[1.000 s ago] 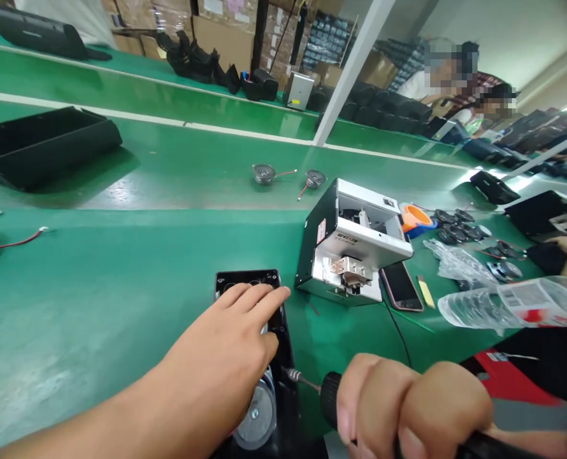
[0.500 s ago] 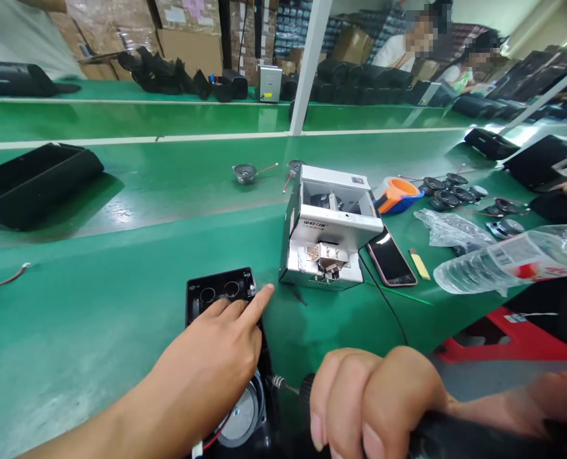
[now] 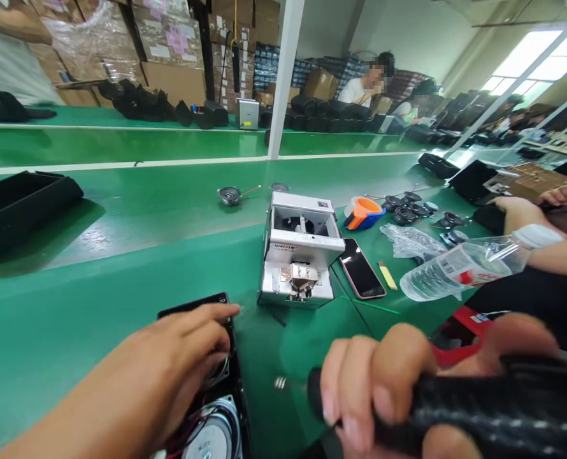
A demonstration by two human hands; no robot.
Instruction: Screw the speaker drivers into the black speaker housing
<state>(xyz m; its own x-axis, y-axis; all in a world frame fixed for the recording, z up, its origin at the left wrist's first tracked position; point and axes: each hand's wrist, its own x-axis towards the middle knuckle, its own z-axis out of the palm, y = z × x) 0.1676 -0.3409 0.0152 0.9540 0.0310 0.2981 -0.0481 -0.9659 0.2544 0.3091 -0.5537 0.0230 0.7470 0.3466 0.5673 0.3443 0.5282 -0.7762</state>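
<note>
Many cartons [image 3: 176, 83] beyond green benchtop [image 3: 121, 268]; right fingers [image 3: 357, 382] clasp black driver [image 3: 494, 401], left fingers [image 3: 214, 311] parted over casing [image 3: 240, 389].

Tabletop [image 3: 97, 306], near side, left of centre: open tray [image 3: 243, 398], speaker [image 3: 209, 440] in its near end, left hand [image 3: 183, 350] over it. Right of tray: screwdriver [image 3: 460, 401] in right hand [image 3: 383, 376], tip apart from tray. Behind tray, rightward: machine [image 3: 307, 243]. Phone [image 3: 362, 271] just right of machine; bottle [image 3: 455, 271] farther right; plastic bag [image 3: 410, 242] behind bottle, loose speakers [image 3: 404, 215] behind bag. Far left: long case [image 3: 25, 213].
</note>
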